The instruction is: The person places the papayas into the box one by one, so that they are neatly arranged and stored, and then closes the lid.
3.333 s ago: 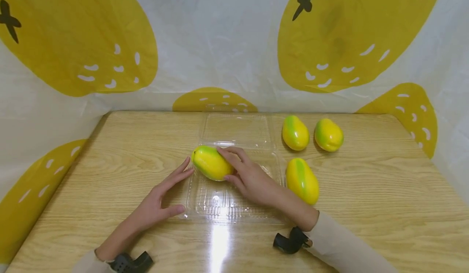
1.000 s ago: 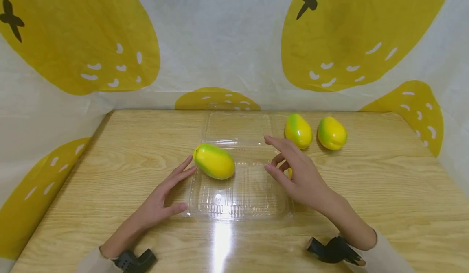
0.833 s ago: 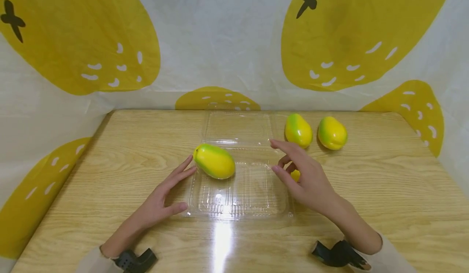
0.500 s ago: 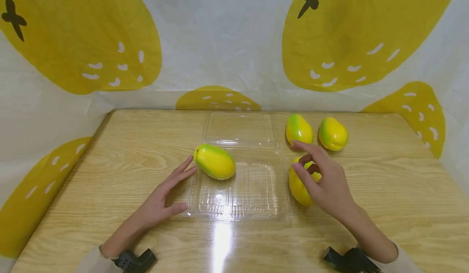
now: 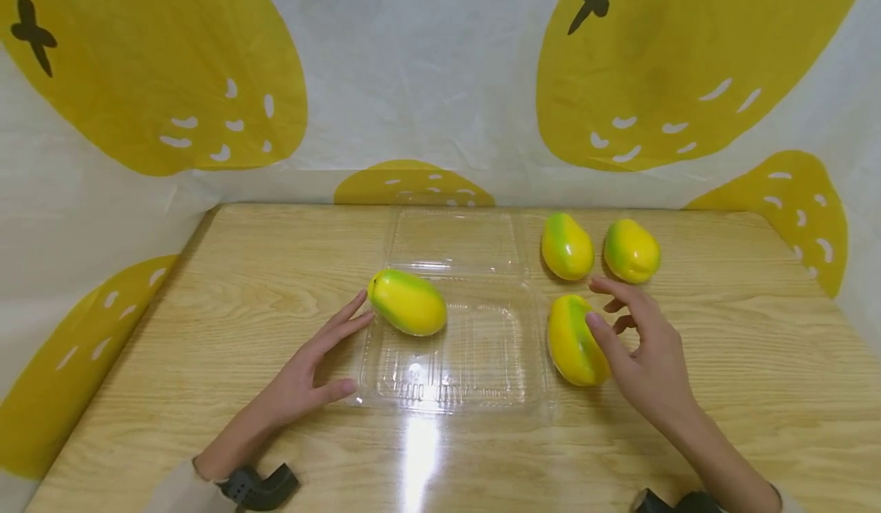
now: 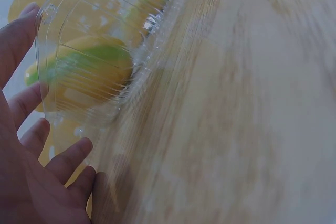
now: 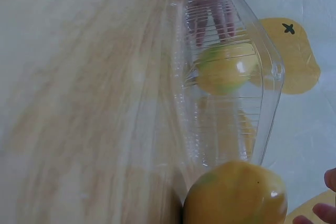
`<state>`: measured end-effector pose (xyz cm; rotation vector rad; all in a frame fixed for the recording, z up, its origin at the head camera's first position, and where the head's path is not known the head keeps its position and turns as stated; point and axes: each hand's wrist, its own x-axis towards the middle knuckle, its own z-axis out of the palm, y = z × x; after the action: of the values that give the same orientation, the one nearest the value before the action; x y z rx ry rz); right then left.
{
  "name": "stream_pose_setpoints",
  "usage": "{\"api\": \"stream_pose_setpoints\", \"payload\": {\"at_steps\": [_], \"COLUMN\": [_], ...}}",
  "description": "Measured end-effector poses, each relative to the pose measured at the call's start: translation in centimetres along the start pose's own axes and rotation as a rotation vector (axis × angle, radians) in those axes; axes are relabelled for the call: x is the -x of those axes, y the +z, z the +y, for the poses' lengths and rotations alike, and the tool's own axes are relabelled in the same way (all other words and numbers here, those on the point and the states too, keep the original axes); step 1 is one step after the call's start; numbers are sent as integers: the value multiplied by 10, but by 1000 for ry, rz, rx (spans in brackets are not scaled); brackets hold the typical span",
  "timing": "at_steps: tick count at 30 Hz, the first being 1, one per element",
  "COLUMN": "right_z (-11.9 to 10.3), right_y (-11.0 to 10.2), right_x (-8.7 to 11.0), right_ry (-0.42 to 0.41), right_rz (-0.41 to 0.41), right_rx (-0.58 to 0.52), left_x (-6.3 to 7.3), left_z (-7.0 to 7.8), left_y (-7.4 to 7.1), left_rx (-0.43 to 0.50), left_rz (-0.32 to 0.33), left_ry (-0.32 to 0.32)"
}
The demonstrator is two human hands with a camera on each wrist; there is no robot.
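A hinged clear plastic container (image 5: 475,379) lies unfolded on the table, its lid (image 5: 454,238) toward the back. In the back left of its base sits a yellow-green fruit (image 5: 407,303), shaped like a mango or papaya. My left hand (image 5: 303,379) rests at the container's left side with fingers spread; the left wrist view shows its thumb at the clear rim (image 6: 44,66). Right of the container lies a matching fruit (image 5: 574,341). My right hand (image 5: 650,360) hovers at this fruit's right side, thumb overlapping it, fingers loosely bent; contact cannot be told.
Two more such fruits, one (image 5: 567,246) beside the lid and one (image 5: 632,251) farther right, lie near the back of the wooden table (image 5: 275,268). Behind the table hangs a white cloth (image 5: 420,69) with large yellow fruit prints.
My right hand has let go of the fruit in the container and moved right, to the fruit beside it. My left hand has stayed at the container's left edge.
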<state>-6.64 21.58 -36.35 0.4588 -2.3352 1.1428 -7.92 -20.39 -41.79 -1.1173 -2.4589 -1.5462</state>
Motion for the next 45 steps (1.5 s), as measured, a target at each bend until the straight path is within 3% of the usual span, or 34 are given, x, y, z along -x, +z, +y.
{"api": "stream_pose_setpoints", "payload": {"at_steps": [11, 19, 30, 37, 45], "right_z": [6, 8, 10, 13, 17], "right_y": [-10, -4, 5, 8, 5], "right_x": [15, 26, 29, 30, 28], "right_ry": [192, 295, 326, 377, 410], "right_rz": [-58, -135, -153, -215, -277], "right_rx": [-10, -53, -16, 12, -33], "left_x": [-1, -1, -2, -1, -2], "left_z": [2, 4, 2, 2, 1], "left_y": [0, -1, -1, -1, -1], "left_rx": [6, -1, 12, 16, 11], "left_rz": [0, -10, -12, -9, -10], "left_ry": [3, -3, 4, 5, 6]}}
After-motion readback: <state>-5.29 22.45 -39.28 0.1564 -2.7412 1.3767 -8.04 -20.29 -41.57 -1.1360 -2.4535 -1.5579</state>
